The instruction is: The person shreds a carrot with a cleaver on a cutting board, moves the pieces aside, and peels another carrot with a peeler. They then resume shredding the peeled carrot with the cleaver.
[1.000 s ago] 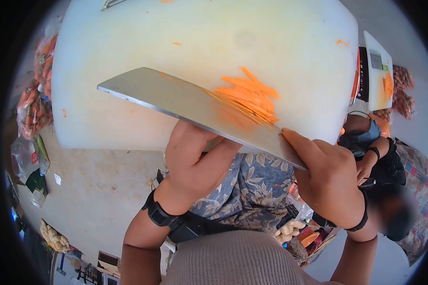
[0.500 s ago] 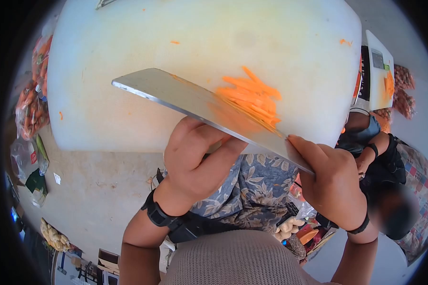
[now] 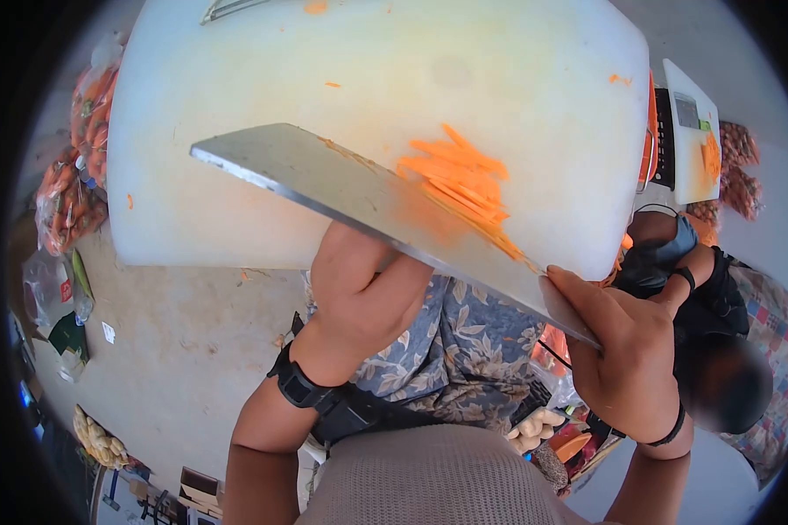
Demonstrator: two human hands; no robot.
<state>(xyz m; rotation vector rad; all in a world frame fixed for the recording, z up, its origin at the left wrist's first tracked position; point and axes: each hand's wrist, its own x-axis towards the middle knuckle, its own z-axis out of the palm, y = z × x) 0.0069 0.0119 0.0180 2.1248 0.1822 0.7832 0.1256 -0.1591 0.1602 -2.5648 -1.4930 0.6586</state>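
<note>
Step in hand looks like gathering cut carrot with the flat of a cleaver (image 3: 341, 184). To do it well, I'd judge: keep the blade low and shallow to the cutting board (image 3: 236, 79), edge leading under the pile, both ends level so nothing slides off, and fingers kept back from the edge. The right hand (image 3: 626, 350) is clasped around the handle end at the blade's lower right, the handle itself mostly covered. The left hand (image 3: 359, 297) is curled up against the blade's near side around mid-length. Its fingertips are hidden by the steel, so I cannot tell if it grips or only braces. The carrot strips (image 3: 464, 179) are thin orange matchsticks in a loose fan, lying on the board right at the blade's far face, some touching it, right of board centre. Stray orange bits dot the board. Bags of carrots (image 3: 70, 184) sit off the board's left side, and a scale (image 3: 687, 131) is to the right. Another person (image 3: 718, 350) is at lower right.
</note>
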